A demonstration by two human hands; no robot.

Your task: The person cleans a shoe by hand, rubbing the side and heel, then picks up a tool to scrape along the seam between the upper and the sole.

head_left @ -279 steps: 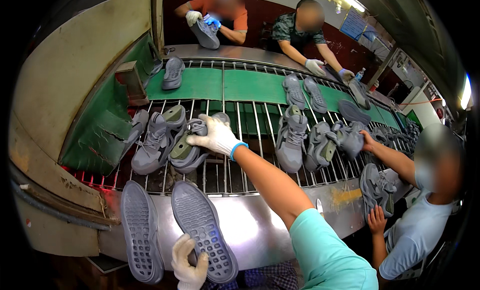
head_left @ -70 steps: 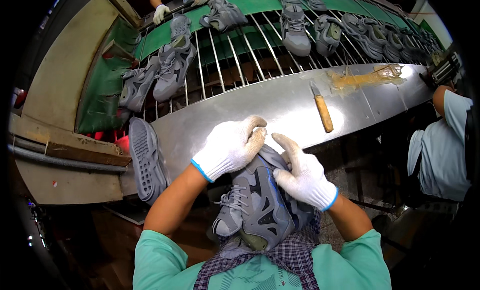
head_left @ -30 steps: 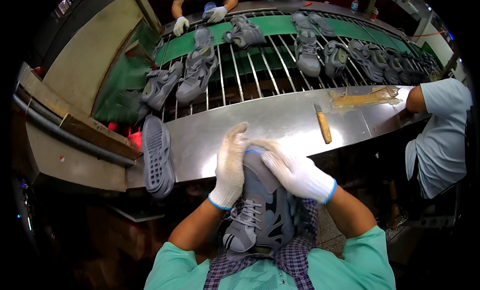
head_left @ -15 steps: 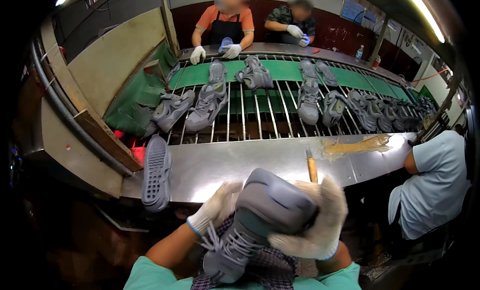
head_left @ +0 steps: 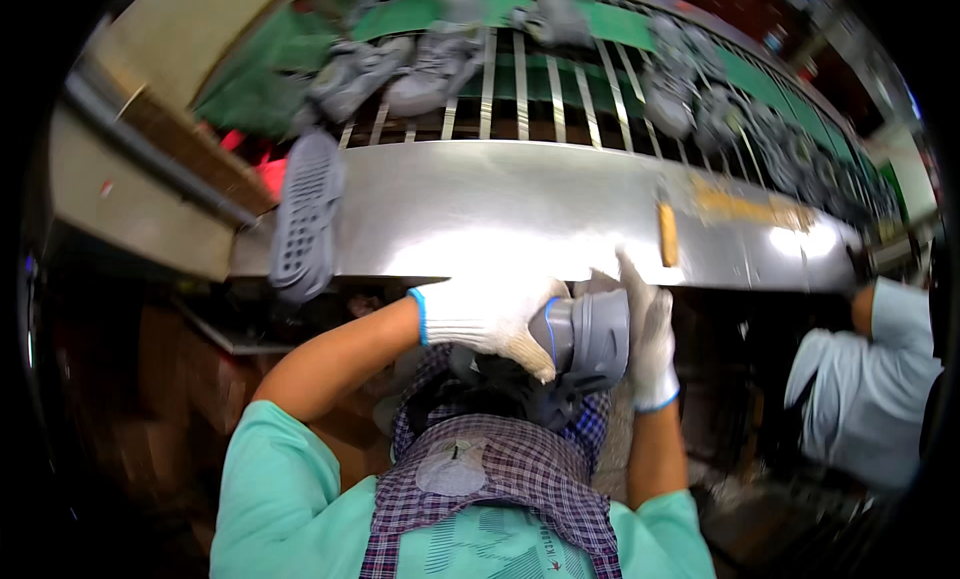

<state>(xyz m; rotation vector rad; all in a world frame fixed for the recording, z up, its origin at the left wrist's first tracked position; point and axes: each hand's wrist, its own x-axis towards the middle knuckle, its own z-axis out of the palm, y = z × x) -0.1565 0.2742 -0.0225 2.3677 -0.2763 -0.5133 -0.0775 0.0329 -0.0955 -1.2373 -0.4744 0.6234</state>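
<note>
In front of my apron I hold a grey shoe [head_left: 592, 344] tilted, one rounded end with a thick grey rim facing up and right. A thin blue line runs along its edge. My gloved left hand [head_left: 490, 319] is closed on the shoe from the left, thumb lying across it. On the other side, my gloved right hand [head_left: 648, 344] presses against the thick rim, some fingers stretched upward and others partly hidden behind the shoe. The rest of the shoe is dark and blurred below my left hand.
A loose grey sole [head_left: 308, 214] overhangs the left front edge of the metal bench [head_left: 450, 209]. A wooden-handled tool [head_left: 667, 234] lies at its right. Beyond, several grey shoes [head_left: 440, 69] rest on a rack of metal bars. A person in light blue [head_left: 860, 379] sits at right.
My view has tipped downward. The shoe has turned, and its laces no longer show. My left hand has moved right, over the shoe; my right hand has shifted to its right side.
</note>
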